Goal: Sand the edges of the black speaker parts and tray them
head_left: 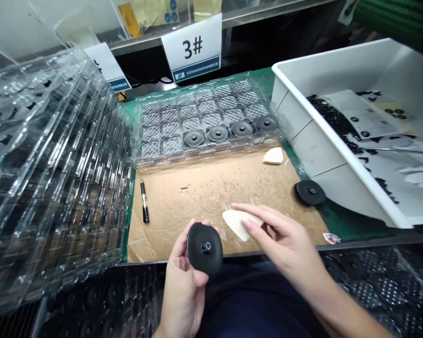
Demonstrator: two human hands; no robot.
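My left hand (pixel 185 272) grips a black rounded disc part (pixel 206 256), its face with a small central stud turned up toward me. In my right hand (pixel 280 234) a cream-white wedge-shaped sponge (pixel 240 223) is pinched between thumb and fingers, a little to the right of the disc and apart from it. Both hands are over the front edge of a brown cardboard sheet (pixel 204 202). Past them lies a clear plastic tray (pixel 162 162) with many pockets; several similar black discs (pixel 242 127) sit in its nearest row.
Stacked clear trays (pixel 56 188) rise on the left. A white bin (pixel 341 173) with small black pieces stands at the right. On the cardboard lie a pen (pixel 144 202), a second white wedge (pixel 273 156) and another black disc (pixel 309 192). A "3#" sign (pixel 193 49) hangs behind.
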